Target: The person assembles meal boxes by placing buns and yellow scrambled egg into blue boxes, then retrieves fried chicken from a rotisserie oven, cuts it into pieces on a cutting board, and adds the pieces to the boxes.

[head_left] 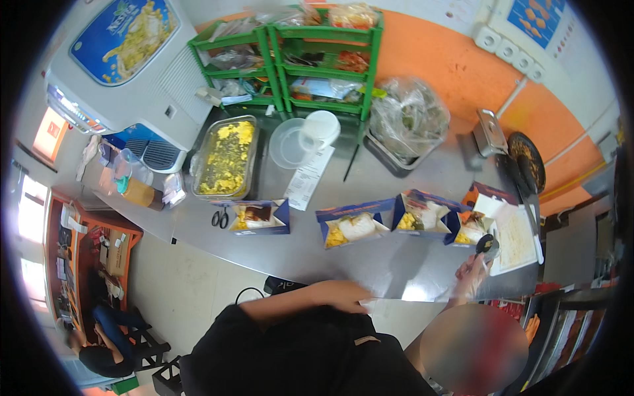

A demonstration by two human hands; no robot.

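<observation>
My right hand (pixel 471 272) is closed around a small round black-topped item (pixel 487 245) with a clear lower part; its kind I cannot make out. It is beside the front of an open blue box (pixel 462 237) holding rice and yellow food. My left hand (pixel 345 297) is in front of my body by the counter's near edge, its fingers smeared. More such boxes stand in a row to the left: one (pixel 421 231) touching the first, another (pixel 353 243) with a mound of rice, and a third (pixel 259 231) with dark food, next to black scissors (pixel 220 218).
On the steel counter (pixel 310 254) stand a tray of yellow food (pixel 226 193), clear tubs (pixel 288 144), a paper slip (pixel 309 178) and a bagged tray (pixel 386 155). Green racks (pixel 374 72) are behind. At right are a white cutting board (pixel 517 237), a knife (pixel 533 231) and a pan (pixel 540 157).
</observation>
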